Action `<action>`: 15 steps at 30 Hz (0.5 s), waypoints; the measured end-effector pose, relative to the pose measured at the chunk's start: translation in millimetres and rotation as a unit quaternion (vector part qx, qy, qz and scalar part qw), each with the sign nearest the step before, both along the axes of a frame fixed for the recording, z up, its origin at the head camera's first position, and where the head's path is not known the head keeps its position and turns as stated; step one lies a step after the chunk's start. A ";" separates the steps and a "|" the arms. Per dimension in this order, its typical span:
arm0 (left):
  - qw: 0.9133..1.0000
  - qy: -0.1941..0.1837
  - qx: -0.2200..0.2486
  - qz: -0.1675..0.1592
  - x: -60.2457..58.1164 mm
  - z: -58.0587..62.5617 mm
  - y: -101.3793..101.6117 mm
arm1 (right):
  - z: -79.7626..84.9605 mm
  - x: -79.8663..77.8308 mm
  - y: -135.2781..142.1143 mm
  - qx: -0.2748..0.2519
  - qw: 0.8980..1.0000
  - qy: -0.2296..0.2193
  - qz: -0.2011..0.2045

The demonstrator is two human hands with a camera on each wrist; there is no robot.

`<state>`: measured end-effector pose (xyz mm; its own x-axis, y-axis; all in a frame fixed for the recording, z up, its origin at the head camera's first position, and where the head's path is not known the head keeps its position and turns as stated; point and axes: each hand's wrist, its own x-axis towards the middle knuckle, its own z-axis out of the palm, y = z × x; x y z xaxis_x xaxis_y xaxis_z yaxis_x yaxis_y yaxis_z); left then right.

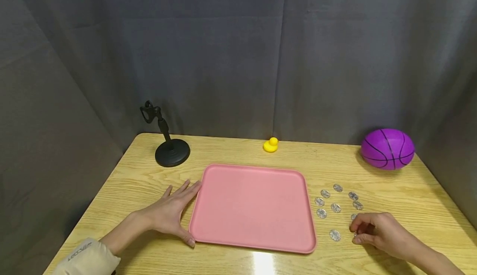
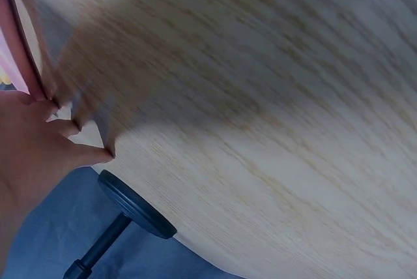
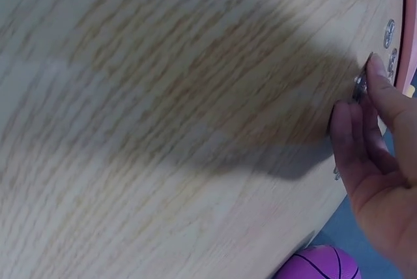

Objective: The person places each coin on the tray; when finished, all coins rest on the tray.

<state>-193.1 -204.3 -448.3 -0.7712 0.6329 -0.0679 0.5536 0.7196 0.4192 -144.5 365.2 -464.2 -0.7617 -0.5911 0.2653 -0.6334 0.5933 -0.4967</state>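
My left hand (image 1: 167, 213) lies spread at the left edge of a pink tray (image 1: 253, 208), its thumb and fingers touching the rim. That tray holds nothing. To its right, several round silver coins (image 1: 336, 208) with a radial pattern lie scattered on the table. Over the nearest of them, my right hand (image 1: 384, 233) has its thumb and fingers curled round one coin (image 3: 359, 87) at the tabletop. Fingers partly hide this coin in the head view. Another coin (image 1: 335, 235) lies just left of the right thumb.
A black stand (image 1: 172, 153) with a clip on top stands at the back left of the wooden table (image 1: 220, 262). Behind the tray sits a yellow rubber duck (image 1: 270, 145). A purple ball (image 1: 387, 148) rests at the back right corner. Grey curtains (image 1: 223, 59) hang around the table.
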 end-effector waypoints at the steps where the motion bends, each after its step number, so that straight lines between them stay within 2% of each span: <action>1: 1.000 -0.001 0.001 0.000 0.0 -0.1 0.0 | 0.5 0.2 -0.3 0.008 1.000 0.002 -0.012; 4: 1.000 -0.002 0.001 0.000 0.0 -0.4 -0.2 | 2.2 0.9 -0.2 0.036 0.998 0.012 -0.042; 6: 1.000 -0.001 0.000 -0.001 0.0 -0.5 -0.6 | 3.8 1.1 1.0 0.043 0.998 0.009 -0.047; 12: 1.000 0.008 -0.003 0.002 -0.8 -0.4 -1.4 | 7.3 -1.2 8.3 0.022 1.000 -0.004 0.002; 15: 1.000 0.011 -0.006 0.005 0.2 -2.1 -1.1 | 6.2 -1.4 9.9 0.022 1.000 0.000 0.009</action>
<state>-192.9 -205.3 -450.4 -0.7785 0.6250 -0.0576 0.5561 0.7294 0.3984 -145.9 375.1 -458.0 -0.7514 -0.6152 0.2385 -0.6435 0.6034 -0.4710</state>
